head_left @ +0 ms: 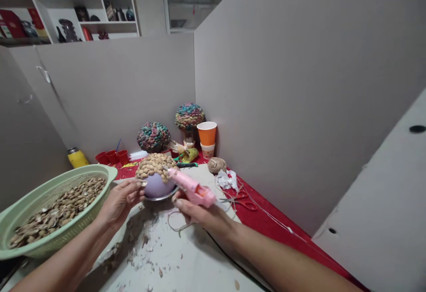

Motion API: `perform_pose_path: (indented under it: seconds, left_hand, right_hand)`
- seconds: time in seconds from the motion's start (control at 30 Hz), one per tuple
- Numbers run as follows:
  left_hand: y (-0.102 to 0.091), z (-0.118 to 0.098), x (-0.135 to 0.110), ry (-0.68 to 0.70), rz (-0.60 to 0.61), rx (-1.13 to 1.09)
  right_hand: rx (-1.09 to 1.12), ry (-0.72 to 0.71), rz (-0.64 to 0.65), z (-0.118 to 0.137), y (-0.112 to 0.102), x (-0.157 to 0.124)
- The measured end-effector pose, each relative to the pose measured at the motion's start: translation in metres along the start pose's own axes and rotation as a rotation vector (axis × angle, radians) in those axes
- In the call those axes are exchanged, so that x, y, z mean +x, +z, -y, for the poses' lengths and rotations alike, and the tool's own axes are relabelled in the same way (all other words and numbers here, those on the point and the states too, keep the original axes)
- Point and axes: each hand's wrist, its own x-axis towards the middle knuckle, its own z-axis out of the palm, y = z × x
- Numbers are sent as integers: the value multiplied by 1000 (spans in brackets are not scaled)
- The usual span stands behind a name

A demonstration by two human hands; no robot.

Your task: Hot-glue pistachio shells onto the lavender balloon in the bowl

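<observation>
My right hand [191, 210] is wrapped round a pink glue gun [191, 187], whose nozzle points up-left at a lilac balloon [158, 186]. Tan peanut shells [155, 166] cover the top of the balloon, while its lower side is bare. The balloon rests in a shallow metal bowl [163, 198]. At the left of the balloon, my left hand [124, 194] pinches a peanut shell half [143, 184] between thumb and fingertips, its pale inside showing. Whether the nozzle touches the shells cannot be made out.
A green basket [111, 174] of peanut shells stands at left. Two painted shell-covered domes [153, 136], stacked paper cups [207, 134] and a twine ball [216, 164] are behind. Red scissors [246, 203] and crumpled tissue [227, 179] lie right. Shell bits litter the white board [196, 256]; partitions [282, 83] enclose the table.
</observation>
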Motion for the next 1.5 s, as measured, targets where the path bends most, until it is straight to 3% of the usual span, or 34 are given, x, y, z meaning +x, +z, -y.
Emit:
perform_pose_path:
  seconds: [0.2,0.63,0.97,1.3,1.5]
  left_hand:
    - [21,14,-16,36,24,-23]
    - [64,33,-24,36,154,-14]
    - [61,26,-18,-140,400,-22]
    - [46,24,-12,-299,500,-59]
    - [41,34,-4,-370,501,-90]
  right_hand:
    - [-111,-26,-132,-24,6,7]
    - [-102,9,-234,-18,-1,12]
    - [-88,20,-178,-11,-9,16]
    - [-146,-2,-155,-12,-4,14]
    - [-161,9,-129,-18,-4,15]
